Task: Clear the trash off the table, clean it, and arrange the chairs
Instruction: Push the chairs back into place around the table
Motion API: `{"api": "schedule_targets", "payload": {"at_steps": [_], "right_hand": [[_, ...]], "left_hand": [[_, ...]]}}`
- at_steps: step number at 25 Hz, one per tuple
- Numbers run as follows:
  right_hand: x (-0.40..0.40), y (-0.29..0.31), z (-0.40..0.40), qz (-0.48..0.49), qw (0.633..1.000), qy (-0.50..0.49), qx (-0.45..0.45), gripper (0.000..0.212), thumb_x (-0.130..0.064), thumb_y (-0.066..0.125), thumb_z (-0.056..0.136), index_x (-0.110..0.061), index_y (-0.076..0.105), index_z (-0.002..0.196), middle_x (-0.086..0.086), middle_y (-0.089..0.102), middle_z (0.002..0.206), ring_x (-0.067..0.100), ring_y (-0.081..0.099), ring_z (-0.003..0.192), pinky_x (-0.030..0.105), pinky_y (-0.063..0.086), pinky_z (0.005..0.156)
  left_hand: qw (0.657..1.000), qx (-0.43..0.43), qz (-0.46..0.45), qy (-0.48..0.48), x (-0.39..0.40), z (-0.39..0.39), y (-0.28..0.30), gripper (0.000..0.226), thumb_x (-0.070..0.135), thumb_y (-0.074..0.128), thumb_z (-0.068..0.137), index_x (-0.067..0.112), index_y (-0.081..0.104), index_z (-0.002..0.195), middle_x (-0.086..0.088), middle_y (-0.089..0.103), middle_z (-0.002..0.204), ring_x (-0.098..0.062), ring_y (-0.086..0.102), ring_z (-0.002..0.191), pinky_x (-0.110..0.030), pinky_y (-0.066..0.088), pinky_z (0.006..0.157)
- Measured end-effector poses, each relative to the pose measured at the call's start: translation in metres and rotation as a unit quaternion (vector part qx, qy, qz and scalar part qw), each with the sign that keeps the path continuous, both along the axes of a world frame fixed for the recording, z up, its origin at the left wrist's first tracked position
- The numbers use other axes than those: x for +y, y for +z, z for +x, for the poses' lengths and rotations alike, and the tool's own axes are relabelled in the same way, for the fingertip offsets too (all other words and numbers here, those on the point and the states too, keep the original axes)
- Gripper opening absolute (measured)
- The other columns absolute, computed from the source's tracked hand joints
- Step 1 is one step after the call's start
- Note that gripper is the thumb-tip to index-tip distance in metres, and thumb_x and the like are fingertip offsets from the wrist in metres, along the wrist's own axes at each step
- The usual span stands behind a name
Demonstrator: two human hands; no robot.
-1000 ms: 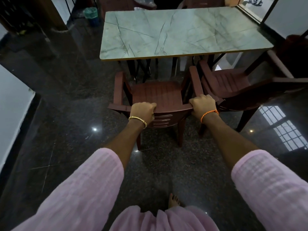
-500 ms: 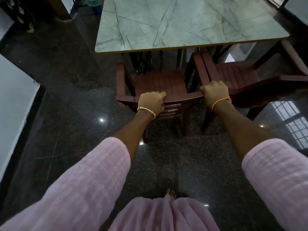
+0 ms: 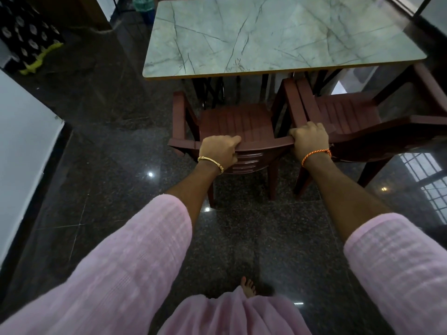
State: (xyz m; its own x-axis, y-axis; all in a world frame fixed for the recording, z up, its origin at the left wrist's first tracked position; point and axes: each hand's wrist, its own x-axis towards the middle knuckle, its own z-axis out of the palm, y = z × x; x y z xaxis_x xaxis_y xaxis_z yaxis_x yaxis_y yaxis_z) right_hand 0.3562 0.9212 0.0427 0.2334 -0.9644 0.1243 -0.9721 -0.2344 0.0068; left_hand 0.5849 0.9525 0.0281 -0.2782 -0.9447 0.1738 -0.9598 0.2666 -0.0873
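You're on the chair-arranging step: left hand (image 3: pixel 219 151) and right hand (image 3: pixel 309 140) both grip the top back rail of the dark red-brown plastic armchair (image 3: pixel 238 128), just ahead of them the grey marble-pattern rectangular tabletop (image 3: pixel 278 37), next likely push it under.

The chair (image 3: pixel 238 128) stands close before the worktop (image 3: pixel 278 37), its front tucked just under the edge, table legs (image 3: pixel 208 93) behind it. On its right a second chair (image 3: pixel 350 117) presses armrest to armrest, no gap there. To the left, open floor (image 3: pixel 108 141) runs to the wall (image 3: pixel 21 146).
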Motion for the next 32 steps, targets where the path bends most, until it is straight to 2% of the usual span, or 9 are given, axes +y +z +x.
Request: {"api": "schedule_targets", "payload": {"at_steps": [10, 14, 17, 20, 22, 26, 28, 29, 32], "right_hand": [[-0.015, 0.005, -0.011, 0.012, 1.0, -0.003, 0.013, 0.026, -0.006, 0.049, 0.088, -0.009, 0.072, 0.099, 0.017, 0.069, 0.091, 0.035, 0.054, 0.097, 0.038, 0.037, 0.085], [-0.013, 0.008, -0.004, 0.028, 0.999, -0.026, 0.027, 0.028, -0.008, 0.049, 0.088, -0.014, 0.071, 0.103, 0.013, 0.068, 0.098, 0.034, 0.053, 0.102, 0.038, 0.038, 0.087], [-0.013, 0.022, 0.005, 0.111, 0.991, -0.044, 0.067, 0.031, -0.017, 0.053, 0.087, -0.022, 0.064, 0.116, 0.012, 0.062, 0.118, 0.034, 0.047, 0.116, 0.039, 0.035, 0.099], [-0.02, 0.041, 0.013, 0.249, 0.958, -0.062, 0.129, 0.061, -0.036, 0.07, 0.077, -0.023, 0.049, 0.133, 0.011, 0.048, 0.138, 0.034, 0.039, 0.13, 0.044, 0.027, 0.11], [-0.023, 0.049, 0.019, 0.336, 0.938, -0.072, 0.055, 0.067, -0.039, 0.068, 0.08, -0.019, 0.042, 0.138, 0.01, 0.045, 0.141, 0.031, 0.043, 0.128, 0.042, 0.032, 0.108], [-0.017, 0.044, 0.06, 0.325, 0.885, -0.138, -0.302, 0.033, -0.007, 0.042, 0.097, 0.0, 0.047, 0.129, 0.003, 0.05, 0.117, 0.015, 0.041, 0.093, 0.012, 0.039, 0.055], [-0.013, 0.045, 0.097, 0.323, 0.875, -0.081, -0.352, 0.011, -0.007, 0.049, 0.094, -0.007, 0.06, 0.089, 0.002, 0.057, 0.092, 0.018, 0.043, 0.075, 0.016, 0.036, 0.056], [-0.012, 0.046, 0.122, 0.306, 0.876, -0.047, -0.37, 0.026, -0.007, 0.051, 0.093, -0.013, 0.054, 0.068, 0.0, 0.052, 0.077, 0.018, 0.042, 0.067, 0.016, 0.033, 0.055], [-0.007, 0.052, 0.201, 0.216, 0.877, -0.04, -0.426, 0.03, -0.011, 0.052, 0.089, -0.015, 0.052, 0.059, 0.007, 0.058, 0.075, 0.022, 0.052, 0.077, 0.02, 0.044, 0.067]], "left_hand": [[0.998, 0.025, 0.042, 0.035, -0.003, -0.017, 0.008, 0.026, 0.024, 0.06, 0.078, 0.016, 0.061, 0.103, -0.006, 0.068, 0.09, -0.032, 0.065, 0.086, -0.034, 0.043, 0.062], [0.999, 0.045, 0.01, 0.015, -0.001, -0.015, 0.003, 0.036, 0.05, 0.056, 0.079, 0.016, 0.061, 0.089, -0.002, 0.067, 0.079, -0.026, 0.066, 0.072, -0.029, 0.039, 0.054], [0.997, 0.079, -0.018, -0.007, 0.005, -0.014, 0.009, 0.06, 0.079, 0.032, 0.076, 0.021, 0.048, 0.071, 0.002, 0.061, 0.065, -0.019, 0.057, 0.057, -0.022, 0.03, 0.049], [0.995, 0.101, 0.011, -0.006, 0.009, -0.014, 0.014, 0.06, 0.078, 0.023, 0.08, 0.023, 0.043, 0.069, 0.005, 0.052, 0.062, -0.019, 0.056, 0.058, -0.024, 0.031, 0.049], [0.991, 0.123, 0.045, 0.017, 0.008, -0.015, 0.019, 0.056, 0.071, 0.023, 0.086, 0.022, 0.043, 0.067, 0.006, 0.048, 0.061, -0.021, 0.058, 0.063, -0.026, 0.032, 0.052], [0.957, 0.203, 0.182, 0.099, -0.01, -0.008, 0.029, 0.05, 0.057, 0.03, 0.093, 0.023, 0.065, 0.089, -0.008, 0.069, 0.096, -0.031, 0.063, 0.094, -0.033, 0.041, 0.069], [0.94, 0.273, 0.153, 0.133, -0.013, 0.013, 0.034, 0.04, 0.044, 0.038, 0.095, 0.019, 0.068, 0.095, -0.014, 0.07, 0.099, -0.035, 0.063, 0.095, -0.034, 0.044, 0.071], [0.942, 0.285, 0.104, 0.146, -0.013, 0.031, 0.035, 0.036, 0.039, 0.041, 0.094, 0.015, 0.068, 0.09, -0.015, 0.07, 0.094, -0.036, 0.063, 0.091, -0.033, 0.043, 0.067], [0.932, 0.294, 0.025, 0.212, -0.008, 0.102, 0.03, 0.032, 0.032, 0.046, 0.092, 0.009, 0.064, 0.079, -0.016, 0.069, 0.084, -0.036, 0.063, 0.083, -0.031, 0.038, 0.061]]}}
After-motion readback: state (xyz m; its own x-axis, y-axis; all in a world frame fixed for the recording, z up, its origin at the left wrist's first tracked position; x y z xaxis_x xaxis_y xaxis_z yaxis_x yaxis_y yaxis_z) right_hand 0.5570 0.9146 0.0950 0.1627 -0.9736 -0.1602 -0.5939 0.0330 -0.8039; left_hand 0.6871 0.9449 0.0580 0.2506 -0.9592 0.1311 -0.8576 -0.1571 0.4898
